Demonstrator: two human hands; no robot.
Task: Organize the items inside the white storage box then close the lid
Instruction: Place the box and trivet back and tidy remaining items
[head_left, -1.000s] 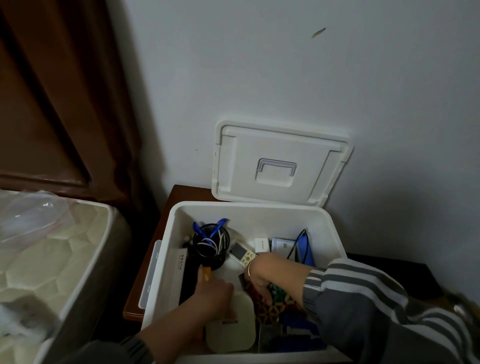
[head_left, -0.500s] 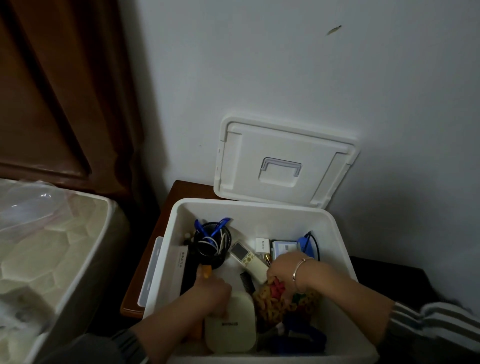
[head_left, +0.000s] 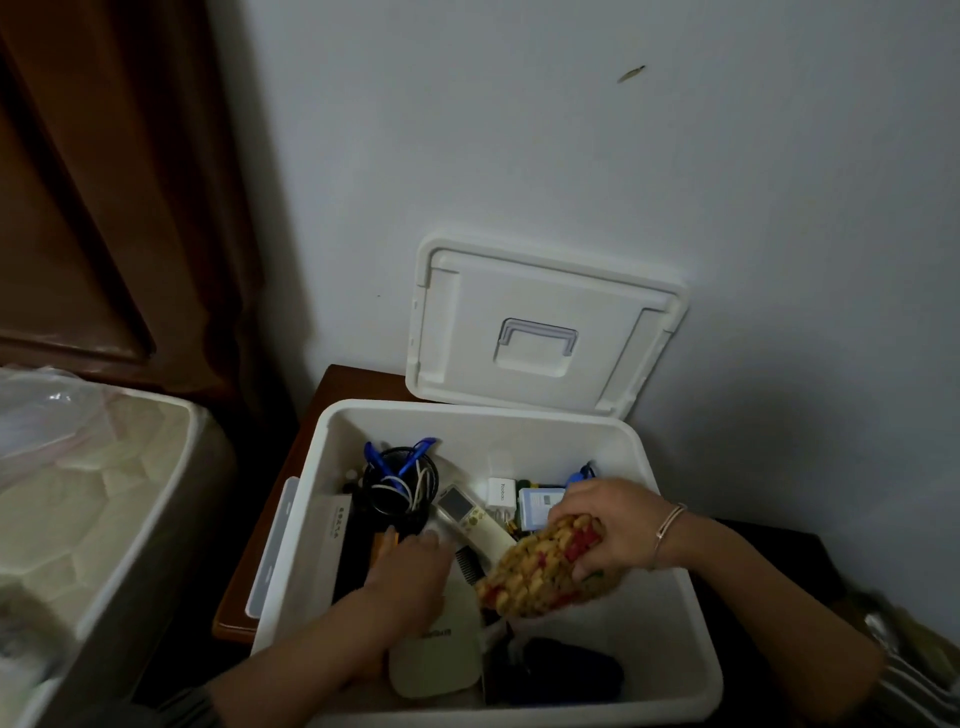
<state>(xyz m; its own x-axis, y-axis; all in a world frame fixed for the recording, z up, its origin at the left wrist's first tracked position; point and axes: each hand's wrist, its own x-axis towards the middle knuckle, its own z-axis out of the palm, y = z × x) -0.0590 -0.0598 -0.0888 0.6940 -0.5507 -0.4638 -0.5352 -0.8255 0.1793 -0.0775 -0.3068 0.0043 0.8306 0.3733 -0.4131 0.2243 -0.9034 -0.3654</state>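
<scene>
- Two hands work inside the white storage box (head_left: 467, 410); sorting step, lid (head_left: 545, 322) leaning on the wall beyond them.
- Right hand (head_left: 613, 525) clamped round patterned woven pouch (head_left: 540, 571).
- Left hand (head_left: 410, 577) flat, fingers straight, on cream device (head_left: 436, 660) beneath it.
- Next, probably: a free slot for the pouch below the right hand.

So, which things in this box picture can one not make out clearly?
Head view only:
- Whether the left hand grips or just rests on the cream device: the hand's back hides the contact.
- What the woven item is: blurred, right hand covers part.
- Dark object at the front of the white storage box: lost in shadow.
</scene>
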